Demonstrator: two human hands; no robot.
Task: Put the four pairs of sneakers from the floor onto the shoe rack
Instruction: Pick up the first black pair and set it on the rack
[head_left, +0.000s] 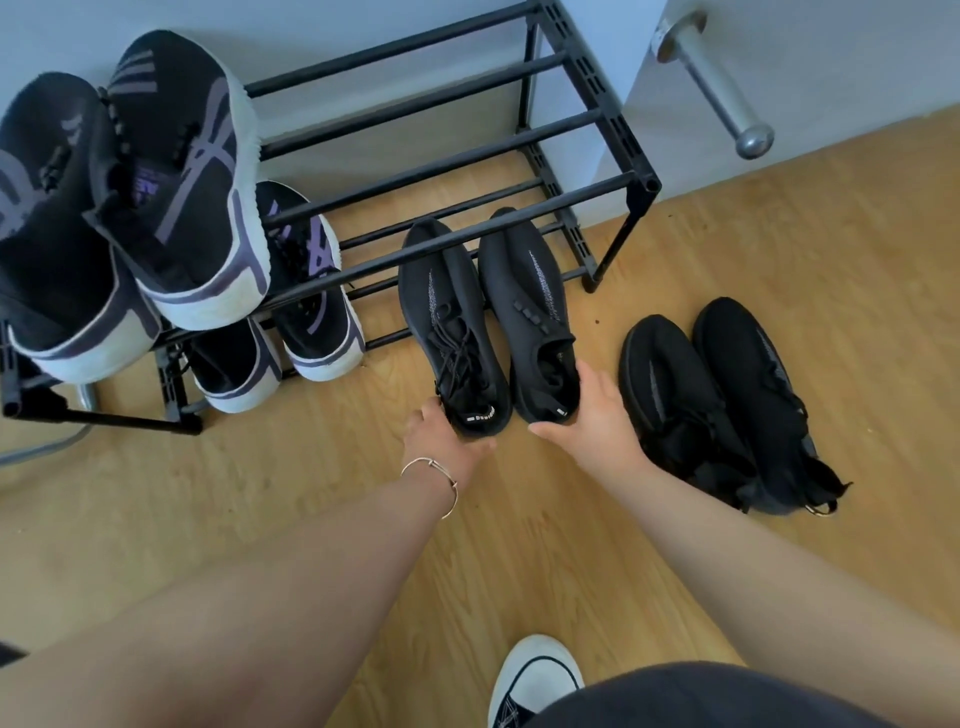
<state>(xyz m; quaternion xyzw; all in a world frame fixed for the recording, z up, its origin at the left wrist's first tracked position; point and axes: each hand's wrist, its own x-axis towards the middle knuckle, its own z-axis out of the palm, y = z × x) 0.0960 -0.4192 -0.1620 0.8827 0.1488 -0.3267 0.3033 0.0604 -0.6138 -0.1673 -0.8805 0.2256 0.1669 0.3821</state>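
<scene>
A black metal shoe rack (519, 140) stands against the wall. One black-and-purple pair with white soles (171, 171) sits on its top tier at the left. A second such pair (306, 306) sits on the lower tier. A dark grey pair has its toes under the rack's front bar: my left hand (441, 436) grips the heel of its left shoe (452, 332), and my right hand (592, 415) holds the heel of its right shoe (530, 306). An all-black pair (727, 395) lies on the floor to the right.
The floor is light wood (779, 561). A metal door handle (722, 88) juts out at the upper right. My own foot in a white sneaker (535, 675) is near the bottom edge. The right halves of both rack tiers carry bare bars.
</scene>
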